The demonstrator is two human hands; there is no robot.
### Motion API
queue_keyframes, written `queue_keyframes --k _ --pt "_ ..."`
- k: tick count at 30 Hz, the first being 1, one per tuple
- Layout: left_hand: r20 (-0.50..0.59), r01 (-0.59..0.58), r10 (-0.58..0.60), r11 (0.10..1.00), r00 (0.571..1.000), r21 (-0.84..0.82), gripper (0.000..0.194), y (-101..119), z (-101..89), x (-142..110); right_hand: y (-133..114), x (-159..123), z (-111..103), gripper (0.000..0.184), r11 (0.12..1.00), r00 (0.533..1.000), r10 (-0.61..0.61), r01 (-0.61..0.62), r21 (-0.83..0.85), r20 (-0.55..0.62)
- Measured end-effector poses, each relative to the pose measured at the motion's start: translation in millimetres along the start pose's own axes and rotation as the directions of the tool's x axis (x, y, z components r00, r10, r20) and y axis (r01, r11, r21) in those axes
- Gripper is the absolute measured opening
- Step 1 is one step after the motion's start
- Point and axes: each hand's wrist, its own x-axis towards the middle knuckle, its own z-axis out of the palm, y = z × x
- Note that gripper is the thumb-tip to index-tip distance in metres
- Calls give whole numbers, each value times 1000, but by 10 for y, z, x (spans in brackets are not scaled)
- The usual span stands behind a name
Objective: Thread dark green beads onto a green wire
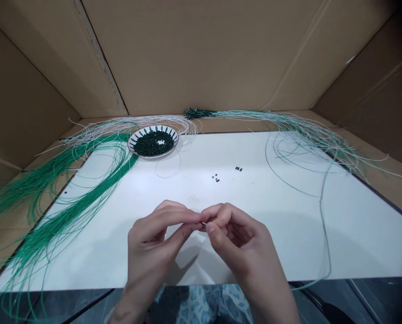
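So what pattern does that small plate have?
The plate has a white rim with dark petal-like marks around it, clearest in the head view.

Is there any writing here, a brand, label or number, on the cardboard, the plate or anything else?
None can be read: the cardboard walls, the patterned plate and the white surface show no words, labels or numbers. The small dark pieces are too small to tell.
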Motion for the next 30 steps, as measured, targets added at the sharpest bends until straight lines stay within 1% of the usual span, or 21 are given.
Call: queue_keyframes --k 5,10,16,24,25,30 --pt "15 8 -8 1000 1000 -5 31 0 -5 -6 -21 -6 -3 19 1000 1000 16 -16 -20 -14" --pt "41 -11 11 1000 999 3 33 2 -16 -12 -31 -2 -5 20 1000 1000 17 -17 -18 -10" --pt "43 -34 31 998 999 59 35 29 -27 -36 -21 15 -32 22 999 1000 -3 4 -36 19" --pt "95 -73 64 992 993 99 38 5 -44 -23 -33 42 -68 24 998 999 12 -9 -60 44" --pt "102 -81 70 990 992 112 39 5 -47 -20 -40 54 -82 24 998 999 14 -11 -64 50" --pt "145 -93 75 988 987 123 39 9 -54 1 -73 119 -177 20 992 983 51 -29 -123 176"
